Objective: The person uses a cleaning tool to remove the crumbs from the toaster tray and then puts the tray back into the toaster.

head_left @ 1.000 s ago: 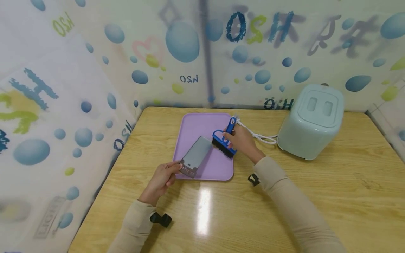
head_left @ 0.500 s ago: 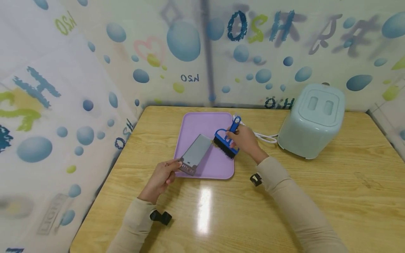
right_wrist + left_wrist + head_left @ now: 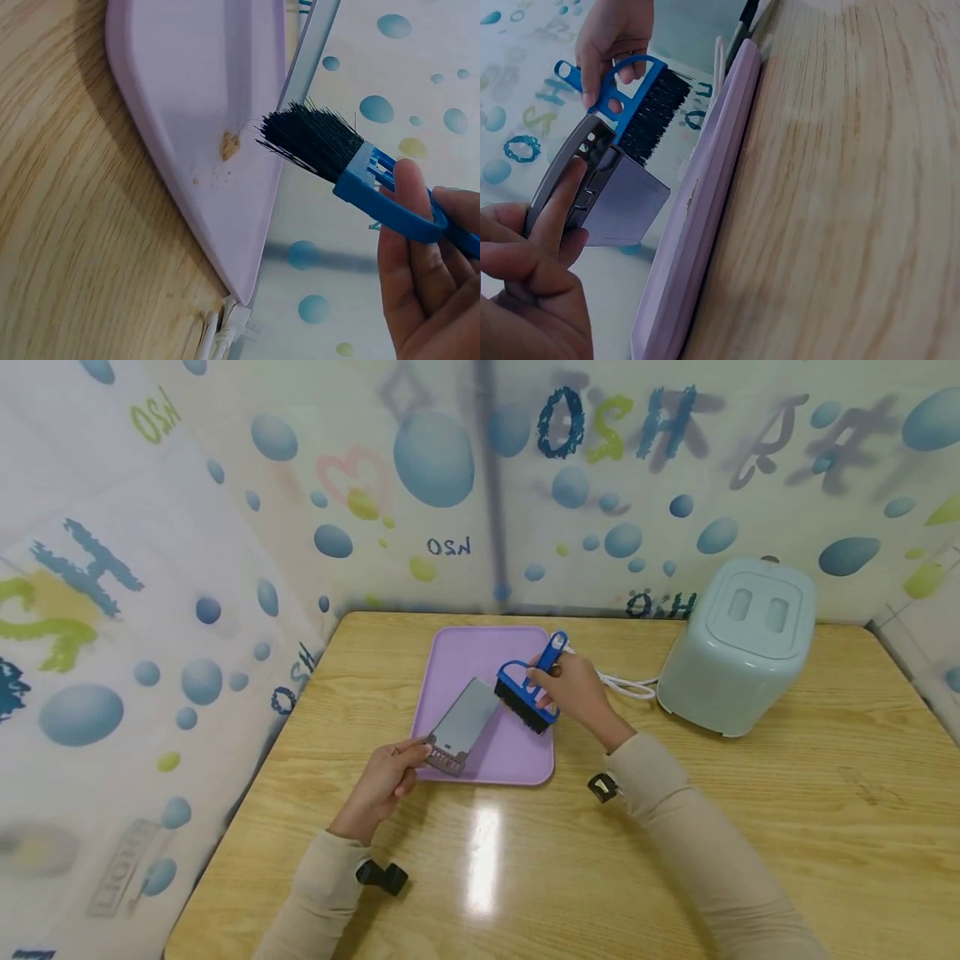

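Over the purple tray point(image 3: 528, 764), my left hand point(image 3: 381, 785) pinches a flat grey crumb tray point(image 3: 468, 714) by its dark slotted end. The crumb tray is tilted, its far end up near the brush. My right hand point(image 3: 583, 692) grips a small blue brush point(image 3: 553, 648) with black bristles point(image 3: 311, 139), which point down toward the purple tray. The bristles sit at or very near the crumb tray's far right edge; I cannot tell if they touch. In the right wrist view a small heap of brown crumbs point(image 3: 229, 145) lies on the purple tray.
A pale green toaster point(image 3: 738, 652) stands at the right of the wooden table point(image 3: 825, 860). Its white cord point(image 3: 633, 687) lies between it and the purple tray, behind my right hand. A patterned wall point(image 3: 435, 568) bounds the back and the left.
The brush shifted a little to the right, then came back left toward the crumb tray. My left hand and the crumb tray have hardly moved.
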`<action>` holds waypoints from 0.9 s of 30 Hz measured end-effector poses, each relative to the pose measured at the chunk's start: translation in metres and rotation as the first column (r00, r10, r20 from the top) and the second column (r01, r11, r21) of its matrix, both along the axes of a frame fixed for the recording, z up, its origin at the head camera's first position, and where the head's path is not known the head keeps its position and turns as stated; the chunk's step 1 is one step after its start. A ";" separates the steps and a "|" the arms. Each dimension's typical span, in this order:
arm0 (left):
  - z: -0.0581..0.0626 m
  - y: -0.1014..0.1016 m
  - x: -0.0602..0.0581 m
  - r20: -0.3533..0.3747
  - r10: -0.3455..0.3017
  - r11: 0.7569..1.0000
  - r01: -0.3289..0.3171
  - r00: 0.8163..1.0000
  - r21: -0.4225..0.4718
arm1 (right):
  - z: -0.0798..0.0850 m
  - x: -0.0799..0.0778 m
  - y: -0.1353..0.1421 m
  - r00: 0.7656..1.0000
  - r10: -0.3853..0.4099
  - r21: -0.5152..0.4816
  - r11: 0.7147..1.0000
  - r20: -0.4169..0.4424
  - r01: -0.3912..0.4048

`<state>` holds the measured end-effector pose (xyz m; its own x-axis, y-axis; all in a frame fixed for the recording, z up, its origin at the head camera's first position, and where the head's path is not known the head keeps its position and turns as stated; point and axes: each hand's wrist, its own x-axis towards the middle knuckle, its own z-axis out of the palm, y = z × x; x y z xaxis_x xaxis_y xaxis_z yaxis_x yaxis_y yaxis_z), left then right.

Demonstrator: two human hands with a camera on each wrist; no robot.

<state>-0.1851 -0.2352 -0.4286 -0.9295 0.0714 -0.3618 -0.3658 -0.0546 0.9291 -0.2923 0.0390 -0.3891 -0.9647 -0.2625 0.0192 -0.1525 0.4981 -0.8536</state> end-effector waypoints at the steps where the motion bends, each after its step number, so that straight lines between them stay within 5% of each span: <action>1: 0.000 0.000 0.000 0.001 0.001 1.000 -0.001 1.000 0.001 | 0.001 0.001 -0.001 1.000 0.004 -0.012 1.000 0.004 -0.004; 27: 0.001 0.003 -0.002 0.002 0.013 1.000 -0.013 1.000 -0.010 | 0.007 0.025 -0.033 0.969 0.219 -0.343 0.924 0.114 -0.168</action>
